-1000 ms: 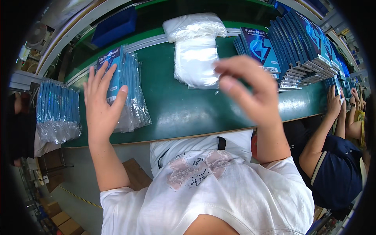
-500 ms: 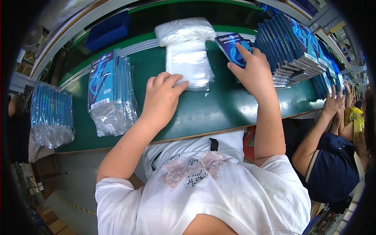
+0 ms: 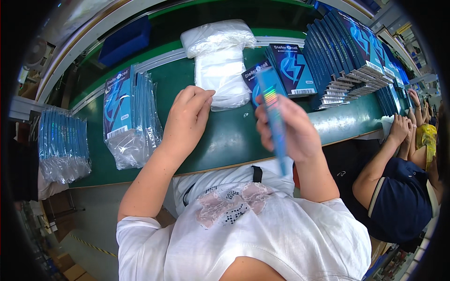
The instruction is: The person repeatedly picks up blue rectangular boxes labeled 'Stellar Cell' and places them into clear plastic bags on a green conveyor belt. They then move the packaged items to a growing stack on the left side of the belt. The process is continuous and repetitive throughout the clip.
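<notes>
My right hand (image 3: 300, 126) grips a thin blue box (image 3: 273, 117), raised above the table and turned edge-on, its shiny narrow side blurred by motion. Behind it, partly covered, a dark blue printed box (image 3: 257, 83) sits at a slant. Another flat box (image 3: 294, 70) lies a little farther right, beside the big stack. With fingertips pinched together, my left hand (image 3: 190, 114) is at the near left edge of a pile of clear plastic bags (image 3: 220, 77) and seems to hold the top bag's edge. A bulky, bunched plastic bundle (image 3: 218, 37) lies across the pile's far end.
Boxes in clear bags (image 3: 119, 105) stand in a row at left, with another bagged row (image 3: 63, 140) beyond. A tall stack of blue boxes (image 3: 335, 51) fills the right side. A blue bin (image 3: 124, 41) is at the back. At far right, a co-worker's hands (image 3: 401, 126) are near boxes.
My right hand has lifted a box and drawn it toward me, turning it edge-on. My left fingers have closed together at the bags' edge.
</notes>
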Demonstrator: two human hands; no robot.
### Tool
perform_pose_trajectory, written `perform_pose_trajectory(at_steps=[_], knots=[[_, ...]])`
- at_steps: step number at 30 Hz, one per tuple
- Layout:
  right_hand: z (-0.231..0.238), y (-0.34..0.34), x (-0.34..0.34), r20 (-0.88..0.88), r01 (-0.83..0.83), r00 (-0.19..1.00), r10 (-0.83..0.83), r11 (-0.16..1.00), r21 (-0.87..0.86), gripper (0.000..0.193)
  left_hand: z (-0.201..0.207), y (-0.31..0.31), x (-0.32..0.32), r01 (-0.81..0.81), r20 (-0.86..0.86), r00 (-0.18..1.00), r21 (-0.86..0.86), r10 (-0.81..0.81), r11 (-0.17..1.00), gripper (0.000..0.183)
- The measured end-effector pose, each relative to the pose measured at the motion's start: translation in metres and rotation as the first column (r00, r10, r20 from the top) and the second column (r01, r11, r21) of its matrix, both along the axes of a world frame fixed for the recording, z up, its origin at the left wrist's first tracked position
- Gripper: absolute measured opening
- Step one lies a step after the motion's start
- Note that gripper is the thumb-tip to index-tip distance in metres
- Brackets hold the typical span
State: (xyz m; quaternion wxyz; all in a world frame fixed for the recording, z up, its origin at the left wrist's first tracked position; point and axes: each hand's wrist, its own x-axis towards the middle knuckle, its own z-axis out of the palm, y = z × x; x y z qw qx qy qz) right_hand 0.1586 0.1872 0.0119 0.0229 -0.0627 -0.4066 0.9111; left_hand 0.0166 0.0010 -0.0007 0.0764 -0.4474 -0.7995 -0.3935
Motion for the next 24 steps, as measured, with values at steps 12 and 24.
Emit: perform_pose_trajectory(at_steps=[12,24], knots=[[-0.014,-0.022,-0.026,0.149,-0.103,0.982,0.121,0.987,-0.123,0.062,0.006,-0.006,-0.009,-0.157,0.587,0.805,0.073,0.085,0.985,0.014],[-0.014,-0.037,-0.018,0.099,-0.219,0.964,0.248,0.947,-0.237,0.065,0.012,-0.012,-0.016,-0.044,0.698,0.715,0.105,-0.042,0.993,0.013]])
